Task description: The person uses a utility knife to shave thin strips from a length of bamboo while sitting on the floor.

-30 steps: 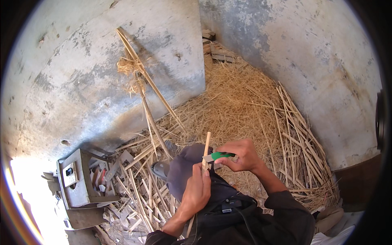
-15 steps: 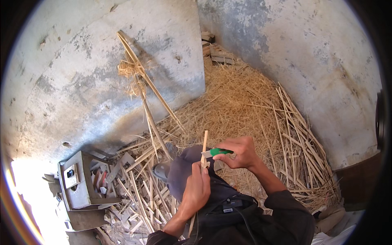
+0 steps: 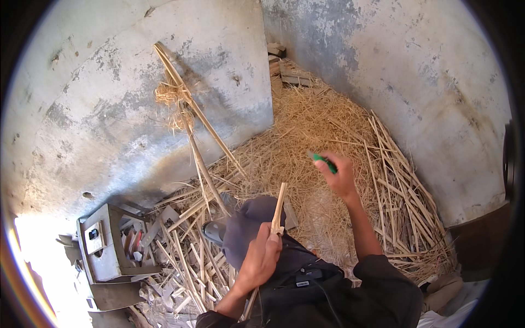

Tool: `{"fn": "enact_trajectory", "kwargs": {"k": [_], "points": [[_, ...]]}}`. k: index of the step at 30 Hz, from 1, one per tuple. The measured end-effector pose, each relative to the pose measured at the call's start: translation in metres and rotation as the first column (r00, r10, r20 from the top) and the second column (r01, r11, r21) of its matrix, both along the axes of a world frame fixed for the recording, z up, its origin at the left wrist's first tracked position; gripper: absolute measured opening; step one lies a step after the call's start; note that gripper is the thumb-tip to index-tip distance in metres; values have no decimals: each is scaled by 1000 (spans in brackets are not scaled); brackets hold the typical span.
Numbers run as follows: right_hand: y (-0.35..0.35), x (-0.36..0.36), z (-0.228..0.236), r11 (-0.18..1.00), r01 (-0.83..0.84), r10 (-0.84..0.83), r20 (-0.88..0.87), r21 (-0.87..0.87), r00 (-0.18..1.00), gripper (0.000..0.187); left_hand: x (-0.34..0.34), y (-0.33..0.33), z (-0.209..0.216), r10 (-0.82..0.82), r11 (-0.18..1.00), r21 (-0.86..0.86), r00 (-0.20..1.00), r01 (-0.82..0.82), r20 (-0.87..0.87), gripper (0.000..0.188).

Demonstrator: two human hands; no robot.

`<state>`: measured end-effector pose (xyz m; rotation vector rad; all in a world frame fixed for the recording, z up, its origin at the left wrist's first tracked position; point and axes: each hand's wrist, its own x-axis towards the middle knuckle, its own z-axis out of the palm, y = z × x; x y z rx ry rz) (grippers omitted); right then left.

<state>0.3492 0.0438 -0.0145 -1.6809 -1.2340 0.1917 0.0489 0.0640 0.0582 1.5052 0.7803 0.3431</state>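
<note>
A pale split-wood strip (image 3: 279, 206), perhaps bamboo, stands nearly upright above my thigh, with its lower part gripped by my left hand (image 3: 261, 257). A curled shaving clings to it beside my fingers, and its tail shows below my wrist. Away to the right and farther out, my right hand (image 3: 340, 172) is closed around a green-handled utility knife (image 3: 326, 163). The blade points to the left, slightly blurred, and is apart from the strip.
Fine shavings (image 3: 322, 120) cover the floor ahead. Long strips (image 3: 404, 197) lie piled along the right wall. Several poles (image 3: 205, 120) tied with fibre lean on the left wall. A worn box-like wooden stand (image 3: 104, 257) sits at left, near scattered offcuts (image 3: 191, 268).
My right hand has swung the knife outward and up to the right, off the strip. The strip in my left hand now tilts slightly right and sits a little lower.
</note>
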Motion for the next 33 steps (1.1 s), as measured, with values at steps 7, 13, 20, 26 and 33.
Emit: {"fn": "enact_trajectory", "kwargs": {"k": [7,13,20,26,33], "points": [[-14,-47,6,973,-193,211,-161,125,964,32,1,2,4,36,969,-247,993,-8,109,30],[-25,-63,38,914,-401,400,23,60,916,32,3,-1,-6,59,983,-179,996,-47,61,26],[-25,-71,34,903,-428,414,198,32,889,33,2,-1,-9,18,996,87,1000,-18,4,24],[-25,-72,33,905,-425,411,212,25,887,34,5,-5,-7,44,971,238,998,-34,-37,24],[-22,-74,28,937,-345,321,266,51,909,34,8,-7,-17,73,926,373,997,-56,-33,25]]}}
